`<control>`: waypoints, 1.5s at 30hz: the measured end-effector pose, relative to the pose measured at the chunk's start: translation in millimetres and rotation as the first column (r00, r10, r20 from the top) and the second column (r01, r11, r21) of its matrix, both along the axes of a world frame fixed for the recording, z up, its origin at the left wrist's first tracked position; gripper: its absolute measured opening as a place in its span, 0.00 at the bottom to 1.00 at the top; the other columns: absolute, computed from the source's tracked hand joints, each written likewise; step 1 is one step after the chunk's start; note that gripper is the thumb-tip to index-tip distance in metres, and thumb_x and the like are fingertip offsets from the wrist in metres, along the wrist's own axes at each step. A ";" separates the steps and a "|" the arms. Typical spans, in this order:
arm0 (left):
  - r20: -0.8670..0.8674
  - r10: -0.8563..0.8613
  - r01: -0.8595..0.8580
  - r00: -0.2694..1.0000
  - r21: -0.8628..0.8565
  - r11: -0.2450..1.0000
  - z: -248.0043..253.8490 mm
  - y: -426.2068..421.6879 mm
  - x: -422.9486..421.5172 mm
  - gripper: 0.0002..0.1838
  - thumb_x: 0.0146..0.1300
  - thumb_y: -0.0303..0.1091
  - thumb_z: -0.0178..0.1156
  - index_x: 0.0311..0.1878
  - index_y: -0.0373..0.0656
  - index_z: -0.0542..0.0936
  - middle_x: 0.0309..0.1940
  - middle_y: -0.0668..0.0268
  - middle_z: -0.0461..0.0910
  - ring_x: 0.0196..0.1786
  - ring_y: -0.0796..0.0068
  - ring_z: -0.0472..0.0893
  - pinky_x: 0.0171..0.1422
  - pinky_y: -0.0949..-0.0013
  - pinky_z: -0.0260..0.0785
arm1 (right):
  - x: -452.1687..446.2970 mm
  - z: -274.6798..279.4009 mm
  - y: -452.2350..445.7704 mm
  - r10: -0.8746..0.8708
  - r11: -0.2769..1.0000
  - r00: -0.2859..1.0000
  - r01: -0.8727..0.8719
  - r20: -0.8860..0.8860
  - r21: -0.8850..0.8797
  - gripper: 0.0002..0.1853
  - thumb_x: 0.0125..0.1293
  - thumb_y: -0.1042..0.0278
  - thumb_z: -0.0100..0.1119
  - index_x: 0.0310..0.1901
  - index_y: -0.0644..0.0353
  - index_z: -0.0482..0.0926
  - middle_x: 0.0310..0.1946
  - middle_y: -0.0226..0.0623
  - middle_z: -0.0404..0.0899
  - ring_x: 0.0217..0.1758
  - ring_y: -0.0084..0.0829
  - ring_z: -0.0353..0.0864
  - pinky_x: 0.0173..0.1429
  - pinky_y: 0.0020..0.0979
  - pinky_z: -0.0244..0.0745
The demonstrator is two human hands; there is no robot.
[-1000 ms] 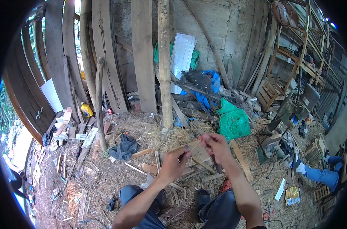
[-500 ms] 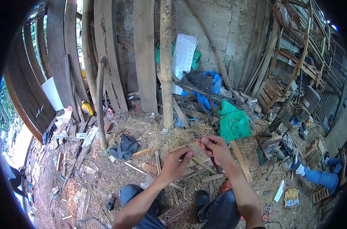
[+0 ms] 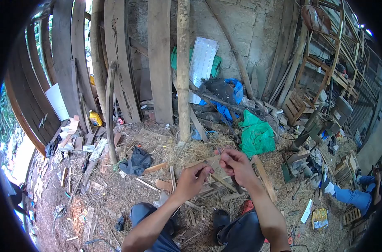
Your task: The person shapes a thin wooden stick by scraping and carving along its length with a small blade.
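Observation:
In the middle of the head view my two hands are raised close together above the littered ground. My left hand is closed in a pinch, its thumb and forefinger on something too thin to make out. To its right, my right hand is wrapped round a slim dark tool. The tool's lower end sticks out below my palm, and a narrow tip shows above the fingers; its exact kind is unclear. Beneath the hands lie strips of wood among straw.
A wooden post stands straight ahead. Around it lie a green plastic sheet, a black plastic bag and a yellow bottle. Another person's leg in jeans shows at right, near a metal vise-like machine.
My right hand has turned slightly, so the dark tool's lower end shows more below the palm and its tip rises higher. My left hand stays almost in place.

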State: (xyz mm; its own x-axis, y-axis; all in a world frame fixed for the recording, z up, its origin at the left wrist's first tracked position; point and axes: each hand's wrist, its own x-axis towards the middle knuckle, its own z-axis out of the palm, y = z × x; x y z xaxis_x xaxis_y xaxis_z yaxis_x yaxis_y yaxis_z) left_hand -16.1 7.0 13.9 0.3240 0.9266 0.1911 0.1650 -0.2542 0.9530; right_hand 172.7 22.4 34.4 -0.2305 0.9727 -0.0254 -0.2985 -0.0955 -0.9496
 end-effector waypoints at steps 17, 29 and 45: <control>-0.052 -0.032 0.043 0.998 0.228 0.973 -17.4 1.9 7.4 0.10 0.70 0.34 0.51 0.39 0.38 0.78 0.18 0.70 0.70 0.22 0.85 0.67 0.26 0.75 0.61 | 67.2 -28.9 44.7 -0.475 0.876 0.867 0.482 -0.150 0.017 0.13 0.69 0.63 0.55 0.46 0.65 0.78 0.25 0.22 0.71 0.18 0.13 0.58 0.20 0.18 0.50; 0.045 -0.019 0.016 0.999 0.059 0.998 -7.7 2.5 10.5 0.09 0.71 0.31 0.50 0.36 0.37 0.76 0.18 0.69 0.70 0.23 0.82 0.68 0.29 0.74 0.62 | 10.2 -16.0 17.3 -0.046 0.999 0.999 0.046 0.015 -0.015 0.13 0.68 0.64 0.56 0.46 0.66 0.77 0.23 0.24 0.72 0.17 0.13 0.59 0.20 0.17 0.49; 0.066 -0.032 0.021 0.997 0.161 0.987 -19.6 4.4 12.2 0.14 0.73 0.38 0.47 0.39 0.39 0.76 0.16 0.75 0.64 0.19 0.88 0.63 0.22 0.78 0.57 | 24.1 -25.5 26.1 -0.034 0.999 0.999 0.033 0.032 0.030 0.13 0.69 0.65 0.55 0.48 0.64 0.77 0.24 0.23 0.70 0.18 0.12 0.59 0.21 0.17 0.49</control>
